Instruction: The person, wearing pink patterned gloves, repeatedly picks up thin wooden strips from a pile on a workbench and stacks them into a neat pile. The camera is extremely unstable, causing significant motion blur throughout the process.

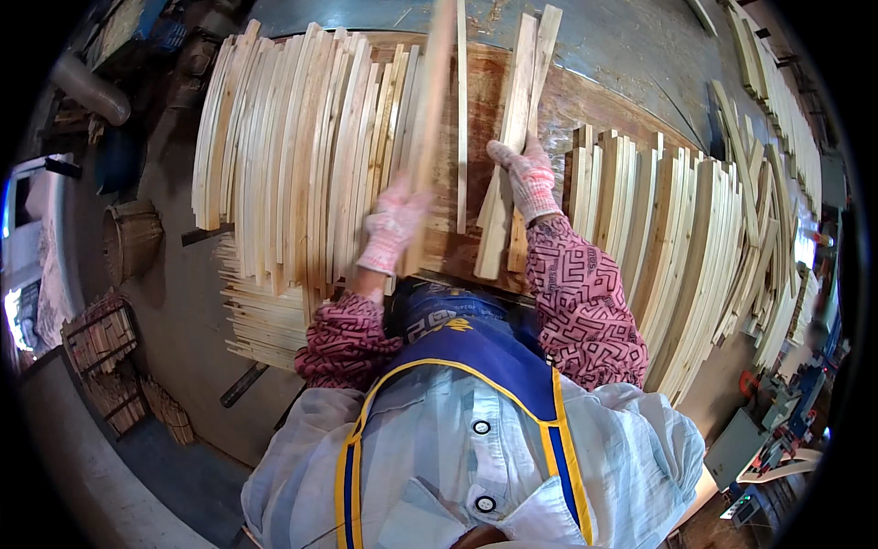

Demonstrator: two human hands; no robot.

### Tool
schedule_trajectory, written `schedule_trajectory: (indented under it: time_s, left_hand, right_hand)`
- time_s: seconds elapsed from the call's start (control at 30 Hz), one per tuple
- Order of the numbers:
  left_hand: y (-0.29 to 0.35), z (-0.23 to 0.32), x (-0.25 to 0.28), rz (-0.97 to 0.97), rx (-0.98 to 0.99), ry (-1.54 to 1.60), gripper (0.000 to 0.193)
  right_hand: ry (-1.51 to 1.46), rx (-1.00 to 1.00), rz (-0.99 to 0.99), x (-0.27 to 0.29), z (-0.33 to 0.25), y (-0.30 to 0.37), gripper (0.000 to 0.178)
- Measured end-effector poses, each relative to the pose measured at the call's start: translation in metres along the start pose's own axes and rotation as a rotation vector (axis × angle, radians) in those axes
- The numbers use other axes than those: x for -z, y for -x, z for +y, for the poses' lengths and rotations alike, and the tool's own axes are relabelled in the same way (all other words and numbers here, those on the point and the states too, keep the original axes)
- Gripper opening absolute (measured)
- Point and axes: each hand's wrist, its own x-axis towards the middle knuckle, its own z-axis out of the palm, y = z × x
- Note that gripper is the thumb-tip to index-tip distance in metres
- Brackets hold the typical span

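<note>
My left hand (pixel 393 227), in a white and pink knit glove, is smeared by motion. Its fingers reach the edge of a long wooden strip (pixel 433 110), also blurred; whether they grip it cannot be made out. My right hand (pixel 530 178), gloved alike, is closed around wooden strips (pixel 506 197), its thumb across the front one. These strips cross at a slant, their upper ends spread apart. Between both hands a single thin strip (pixel 462 119) lies on the brown board (pixel 480 91).
Closely set rows of wooden strips (pixel 283 156) fill the left side, with more strips (pixel 265 306) stacked below. Another row (pixel 672 238) stands at the right, beside a loose heap (pixel 759 210). A woven basket (pixel 133 240) and bundled wood (pixel 101 343) are on the far left; machinery (pixel 745 439) is lower right.
</note>
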Motion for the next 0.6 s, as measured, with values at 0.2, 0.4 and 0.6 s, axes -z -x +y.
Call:
schedule_trajectory:
  time_s: [0.2, 0.4, 0.6]
  left_hand:
    - [0.027, -0.051, 0.098, 0.467, -0.157, -1.364, 0.075]
    - [0.031, -0.077, 0.12, 0.632, -0.222, -1.429, 0.079]
    - [0.025, -0.042, 0.099, 0.495, 0.082, -1.624, 0.082]
  right_hand:
    - [-0.142, -0.068, -0.044, 0.014, 0.04, -0.013, 0.066]
    - [-0.308, -0.126, -0.186, 0.019, 0.049, -0.01, 0.07]
    - [-0.513, -0.15, -0.178, 0.021, 0.049, -0.006, 0.06]
